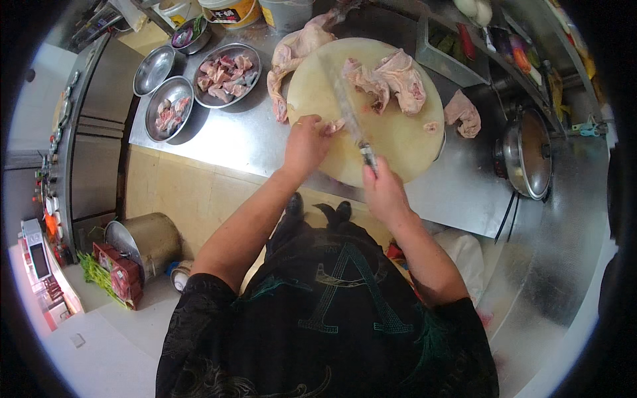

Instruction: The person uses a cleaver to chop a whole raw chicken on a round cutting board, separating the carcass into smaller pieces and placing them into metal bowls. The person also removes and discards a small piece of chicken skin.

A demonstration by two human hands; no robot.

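Note:
My right hand [385, 191] grips the handle of a cleaver [343, 97], whose blade is motion-blurred over a round cutting board [398, 154]. At the board's left edge my left hand [307, 147] has its fingers on a small piece of raw poultry [333, 127]. Larger raw poultry pieces [402, 82] lie on the board's far part, and a small chunk [430, 127] lies near its right edge. Behind the board, to the left, rests a plucked raw bird [301, 47]. Another skin-on piece [463, 113] is on the steel counter to the right.
Steel bowls of cut meat [226, 74] and smaller pieces [170, 117] stand left, beside an empty-looking bowl [153, 70]. A lidded pan [533, 151] sits right, with chopsticks [506, 216] near the counter's edge. A vegetable container [450, 62] and buckets [231, 12] stand behind.

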